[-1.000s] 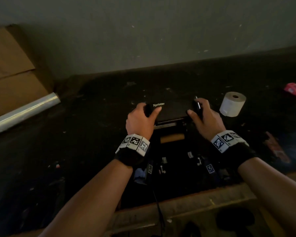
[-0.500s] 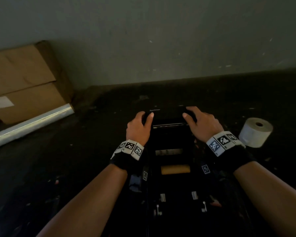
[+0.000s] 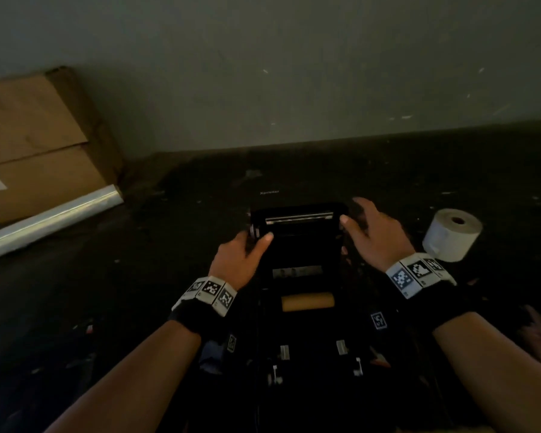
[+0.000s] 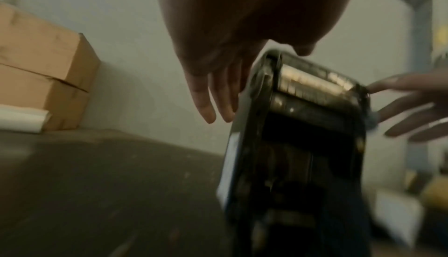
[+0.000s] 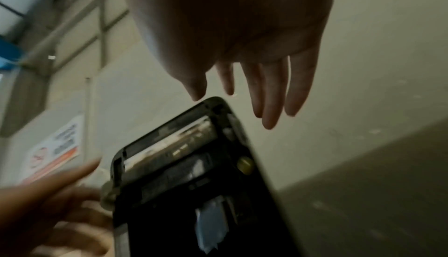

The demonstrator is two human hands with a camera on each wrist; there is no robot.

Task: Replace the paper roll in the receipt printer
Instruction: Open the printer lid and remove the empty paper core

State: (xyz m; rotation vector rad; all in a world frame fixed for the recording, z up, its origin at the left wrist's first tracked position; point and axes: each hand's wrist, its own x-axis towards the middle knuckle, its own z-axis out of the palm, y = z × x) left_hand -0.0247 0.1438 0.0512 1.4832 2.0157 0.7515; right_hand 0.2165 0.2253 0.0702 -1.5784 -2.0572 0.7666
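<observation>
Black receipt printer (image 3: 297, 276) on counter (image 3: 138, 307), lid (image 3: 299, 218) raised. Cardboard core (image 3: 307, 301) sits in bay; fresh paper roll (image 3: 452, 234) right of printer. Left hand (image 3: 238, 260) thumb touching lid, right hand (image 3: 372, 235) spread. Swap not begun.

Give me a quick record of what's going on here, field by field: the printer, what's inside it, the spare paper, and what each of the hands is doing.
printer lid: swung up and open, metal strip along its top edge
inside printer: bare brown cardboard core lying across the paper bay
new paper roll: white, on the dark table, right of the printer, untouched
left hand: at the lid's left edge, thumb on it, fingers straight
right hand: beside the lid's right edge, fingers spread, holding nothing
background: cardboard box against the wall, at far left
</observation>
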